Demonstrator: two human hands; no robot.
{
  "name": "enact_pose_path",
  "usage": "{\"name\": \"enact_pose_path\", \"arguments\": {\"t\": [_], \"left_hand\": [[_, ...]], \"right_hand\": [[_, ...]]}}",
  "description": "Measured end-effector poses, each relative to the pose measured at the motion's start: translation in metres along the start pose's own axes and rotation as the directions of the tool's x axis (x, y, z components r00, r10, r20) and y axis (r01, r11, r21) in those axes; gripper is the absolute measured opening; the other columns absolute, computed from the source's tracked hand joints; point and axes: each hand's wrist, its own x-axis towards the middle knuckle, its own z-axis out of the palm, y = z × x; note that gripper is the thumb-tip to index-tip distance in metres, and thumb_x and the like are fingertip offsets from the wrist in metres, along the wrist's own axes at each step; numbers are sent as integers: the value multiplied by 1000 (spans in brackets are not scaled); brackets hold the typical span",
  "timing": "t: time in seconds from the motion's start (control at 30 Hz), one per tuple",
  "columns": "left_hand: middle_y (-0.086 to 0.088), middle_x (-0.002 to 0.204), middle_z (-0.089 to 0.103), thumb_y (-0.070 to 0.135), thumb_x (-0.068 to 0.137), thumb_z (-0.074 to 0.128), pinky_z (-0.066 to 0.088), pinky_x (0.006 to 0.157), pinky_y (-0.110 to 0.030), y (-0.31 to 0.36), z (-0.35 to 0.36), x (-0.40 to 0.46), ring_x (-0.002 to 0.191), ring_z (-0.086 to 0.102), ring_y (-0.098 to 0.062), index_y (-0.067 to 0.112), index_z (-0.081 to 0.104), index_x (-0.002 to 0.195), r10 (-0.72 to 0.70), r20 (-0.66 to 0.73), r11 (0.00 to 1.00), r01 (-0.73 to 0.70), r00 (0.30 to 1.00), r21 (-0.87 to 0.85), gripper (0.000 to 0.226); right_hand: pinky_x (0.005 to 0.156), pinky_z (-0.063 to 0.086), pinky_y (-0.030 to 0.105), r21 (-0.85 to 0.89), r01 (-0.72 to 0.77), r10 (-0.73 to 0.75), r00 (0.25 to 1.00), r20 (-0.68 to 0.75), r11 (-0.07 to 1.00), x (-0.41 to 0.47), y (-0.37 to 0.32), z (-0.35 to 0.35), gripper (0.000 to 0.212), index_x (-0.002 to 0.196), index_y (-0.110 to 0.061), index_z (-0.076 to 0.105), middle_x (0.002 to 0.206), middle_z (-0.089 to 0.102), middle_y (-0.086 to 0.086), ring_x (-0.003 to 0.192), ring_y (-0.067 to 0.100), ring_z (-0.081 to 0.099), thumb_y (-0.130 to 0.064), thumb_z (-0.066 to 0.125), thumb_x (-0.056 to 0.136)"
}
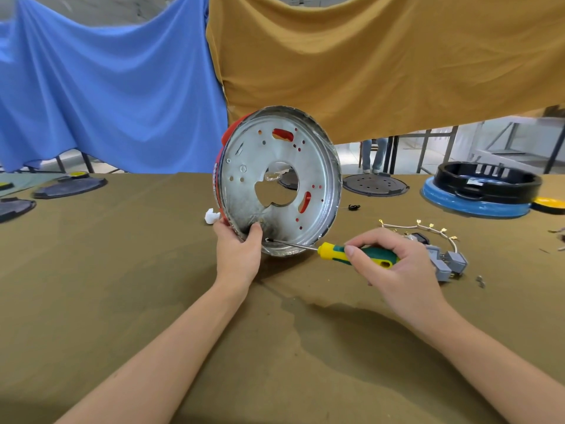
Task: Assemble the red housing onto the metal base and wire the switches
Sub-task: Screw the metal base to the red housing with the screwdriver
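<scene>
A: Left hand point(238, 255)?

B: Grips the lower rim of the metal base point(276, 182), thumb on the inner face, fingers hidden behind. Base stands on edge on the tabletop point(153, 270), tilted, open face toward us.

A: Red housing point(220, 154)?

B: Behind the base. Only a red sliver at the left edge, plus red showing through 2 slots and some small holes. How far it's seated, cannot tell.

A: Right hand point(394, 264)?

B: Wrapped around the screwdriver point(351, 254), green-yellow handle. Shaft runs left, tip at a spot on the base's lower rim just beside the left thumb. A screw there? Too small, glare.

A: Switches?

B: Grey switch blocks point(449, 264) on the tabletop, partly hidden behind the right hand. Wire harness point(428, 229) with brass terminals loops above them, lying loose. Count of switches unclear. Small metal bit point(480, 281) to their right, maybe screws, blurry.

A: Rest?

B: White scrap point(211, 216) left of the base. Black ring point(486, 182) on a blue disc point(474, 206) far right, yellow piece point(550, 205) cut off at the frame edge. Dark round plates point(68, 186) at far left and behind the base. Blue cloth point(107, 87) and mustard cloth point(382, 62) hang behind.
</scene>
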Motion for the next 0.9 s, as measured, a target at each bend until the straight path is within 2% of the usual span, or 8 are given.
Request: {"name": "enact_pose_path", "arguments": {"t": [0.1, 0.33, 0.43, 0.57, 0.63, 0.7, 0.8, 0.9], "left_hand": [[19, 106, 58, 25, 94, 64, 42, 79, -21, -1, 1, 2, 96, 56, 5, 21, 42, 126, -37, -3, 999, 36, 999, -30, 39], [19, 105, 58, 24, 94, 64, 42, 74, -16, -1, 0, 1, 95, 56, 6, 22, 42, 125, -62, -3, 997, 62, 998, -54, 38], [22, 105, 58, 23, 94, 64, 42, 77, -16, 1, 0, -1, 98, 56, 7, 26, 41, 121, -18, 13, 1000, 18, 1000, -20, 36], [22, 106, 57, 13, 94, 63, 44, 85, -17, 5, -1, -6, 96, 57, 12, 36, 40, 104, 153, 50, 984, -157, 987, 87, 34], [19, 107, 58, 11, 94, 64, 43, 85, -16, 7, -2, -6, 100, 56, 8, 35, 40, 104, 197, 60, 974, -202, 979, 104, 36], [20, 105, 57, 12, 94, 64, 41, 81, -11, 7, -4, -4, 96, 56, 12, 34, 40, 103, 202, 49, 972, -207, 978, 114, 33], [22, 101, 57, 16, 95, 64, 40, 77, -10, 4, -6, 1, 87, 56, 20, 23, 41, 112, 157, 25, 983, -158, 987, 93, 29], [21, 103, 57, 19, 95, 64, 41, 78, -14, 2, -7, 4, 96, 56, 11, 17, 40, 118, 133, 11, 987, -133, 991, 86, 33]], "right_hand": [[67, 46, 15, -108, 128, -125, 992, 28, 986, -1, -3, -1, 11, 86, -18, 74, 84, 69, -7, 80, 12, 63, -6, 73, 85], [79, 51, 16, -253, 361, -334, 931, 146, 898, -3, -7, -1, 10, 90, -9, 76, 94, 68, -4, 88, 8, 65, -3, 76, 82], [79, 53, 18, -266, 390, -355, 919, 170, 881, -4, -8, -1, 9, 92, -8, 76, 97, 68, -4, 88, 8, 65, -6, 75, 83], [79, 50, 15, -248, 330, -304, 942, 141, 911, -4, -8, -2, 11, 94, -13, 75, 97, 65, -7, 91, 7, 63, -11, 75, 83], [77, 50, 18, -228, 305, -266, 945, 189, 925, -5, -6, -4, 17, 96, -16, 71, 100, 60, -7, 92, 11, 61, -9, 76, 82], [75, 51, 25, -228, 313, -248, 929, 275, 922, -6, -5, -8, 24, 100, -17, 65, 104, 55, -7, 92, 14, 59, -5, 74, 81], [72, 51, 28, -333, 443, -333, 880, 340, 832, -5, -4, -9, 24, 102, -13, 64, 106, 55, -5, 87, 13, 58, -5, 72, 81], [64, 53, 31, -486, 606, -484, 796, 365, 630, -4, -4, -6, 18, 100, -7, 70, 101, 65, 4, 80, 18, 63, -5, 73, 83]]}}
